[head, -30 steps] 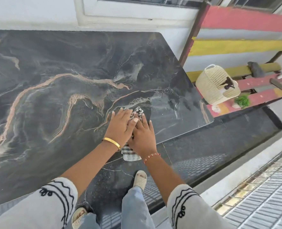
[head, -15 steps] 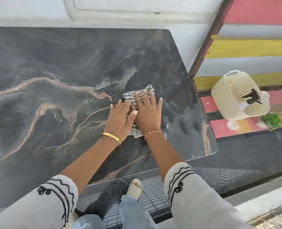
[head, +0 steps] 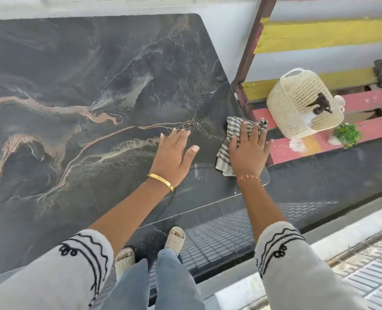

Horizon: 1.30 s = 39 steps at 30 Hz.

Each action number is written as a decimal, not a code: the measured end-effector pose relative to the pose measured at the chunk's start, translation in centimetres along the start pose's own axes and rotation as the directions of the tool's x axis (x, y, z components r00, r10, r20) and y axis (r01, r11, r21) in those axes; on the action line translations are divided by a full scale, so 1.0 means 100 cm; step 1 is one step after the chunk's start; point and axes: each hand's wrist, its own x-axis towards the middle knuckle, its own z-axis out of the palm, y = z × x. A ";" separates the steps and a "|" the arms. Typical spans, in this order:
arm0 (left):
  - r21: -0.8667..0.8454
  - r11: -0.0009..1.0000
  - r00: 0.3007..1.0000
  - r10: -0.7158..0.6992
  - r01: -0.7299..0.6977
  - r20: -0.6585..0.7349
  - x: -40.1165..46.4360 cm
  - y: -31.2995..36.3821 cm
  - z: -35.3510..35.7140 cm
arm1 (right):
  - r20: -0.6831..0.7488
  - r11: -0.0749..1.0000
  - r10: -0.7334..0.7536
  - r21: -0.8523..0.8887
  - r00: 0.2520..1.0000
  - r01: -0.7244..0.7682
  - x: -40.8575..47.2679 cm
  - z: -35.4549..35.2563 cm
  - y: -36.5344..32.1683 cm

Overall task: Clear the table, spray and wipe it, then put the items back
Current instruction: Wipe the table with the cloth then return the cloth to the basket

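Marble-patterned and dark, the desk (head: 78,90) carries nothing but the striped cloth (head: 230,139), which lies at its right edge, close to the near right corner and partly overhanging the rim. The right hand (head: 248,151) presses flat on that cloth, fingers spread, palm down, pinning rather than gripping it; its forearm runs straight back to the sleeve with the wrist low. Left of the cloth and apart from it, the left hand (head: 174,153) rests flat and empty on the bare stone, fingers together, thumb out toward the cloth, seemingly bracing the body as it leans over.

Judging from this, the wiping step is under way with the cleared items still to return. The main risk sits at the rim: since the cloth is only held by downward pressure, a stroke carried further right could push it off the desk and onto the dark floor below. The hand itself could slip over the edge if weight is on it. Just beyond that edge, on the red slatted bench (head: 373,101), stand a woven basket (head: 297,104) and a small green plant (head: 346,135); a wide, fast sweep could knock them. A damp surface may also let the bracing hand slide.
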 end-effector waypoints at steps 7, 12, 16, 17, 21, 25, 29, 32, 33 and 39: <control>0.014 0.999 0.998 0.031 -0.032 0.057 -0.040 -0.024 -0.011 | 0.000 0.993 0.111 0.050 0.994 -0.111 -0.079 0.007 -0.030; 0.037 0.999 0.999 0.009 -0.011 0.037 -0.076 -0.051 -0.041 | 0.026 0.997 0.078 0.027 0.997 -0.079 -0.113 0.010 -0.082; 0.090 0.995 0.999 -0.046 0.047 -0.012 -0.099 -0.083 -0.070 | 0.028 0.999 -0.033 0.024 0.999 0.032 -0.131 0.011 -0.139; 0.101 0.993 0.998 -0.057 0.059 -0.029 -0.103 -0.089 -0.076 | 0.026 0.995 -0.095 0.020 0.995 0.094 -0.139 0.012 -0.155; 0.094 0.990 0.992 -0.098 0.106 -0.081 -0.114 -0.103 -0.090 | 0.072 0.956 -0.294 0.013 0.953 0.294 -0.178 0.012 -0.195; 0.066 0.994 0.995 -0.080 0.084 -0.065 -0.112 -0.092 -0.091 | 0.071 0.913 -0.408 0.018 0.910 0.408 -0.200 0.014 -0.173; 0.028 1.000 1.000 0.000 0.001 -0.012 -0.101 -0.062 -0.078 | 0.070 0.930 -0.367 0.014 0.928 0.367 -0.203 0.018 -0.136; 0.031 0.997 0.997 0.073 -0.074 0.029 -0.094 -0.045 -0.065 | 0.060 0.972 -0.237 0.028 0.970 0.235 -0.192 0.014 -0.106; 0.031 0.996 0.996 0.086 -0.087 0.038 -0.091 -0.040 -0.061 | 0.073 0.982 -0.188 0.039 0.979 0.186 -0.185 0.012 -0.094; 0.036 0.986 0.981 0.156 -0.161 0.116 -0.073 -0.009 -0.032 | 0.081 0.996 0.054 0.069 0.995 -0.059 -0.139 0.004 -0.017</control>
